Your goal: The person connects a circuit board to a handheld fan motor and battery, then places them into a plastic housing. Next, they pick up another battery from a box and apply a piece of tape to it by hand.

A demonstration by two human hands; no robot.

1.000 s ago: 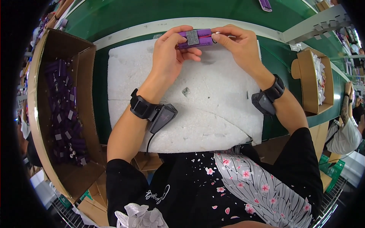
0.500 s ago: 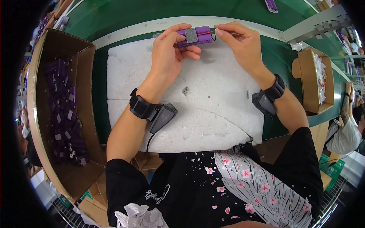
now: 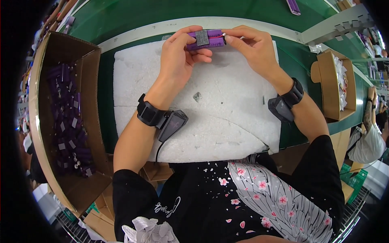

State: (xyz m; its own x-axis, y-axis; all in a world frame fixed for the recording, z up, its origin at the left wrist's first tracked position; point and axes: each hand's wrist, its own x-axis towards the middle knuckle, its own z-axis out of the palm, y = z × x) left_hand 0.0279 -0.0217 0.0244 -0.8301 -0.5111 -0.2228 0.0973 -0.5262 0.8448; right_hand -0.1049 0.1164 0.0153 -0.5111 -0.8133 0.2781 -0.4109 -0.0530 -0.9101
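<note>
My left hand (image 3: 175,56) is closed around a purple battery pack (image 3: 214,43), held above the far part of a white foam board (image 3: 235,105). A grey pad (image 3: 202,37) lies across the pack's upper face. From its right end come a red wire (image 3: 217,37) and a dark wire. A small white connector (image 3: 224,35) shows at the fingertips of my right hand (image 3: 255,46), whose thumb and index finger pinch the wire end close to the pack. The exact grip is partly hidden.
At the left stands a deep cardboard box (image 3: 91,87) holding several purple battery packs. A smaller carton (image 3: 330,87) with white pieces is at the right. Another purple pack (image 3: 293,7) lies on the green surface (image 3: 162,14) beyond a pale rail (image 3: 133,36).
My right hand has moved left, bringing the wire end nearer the pack. The held pack has shifted slightly left. The purple pack at the far right has slid a little rightward.
</note>
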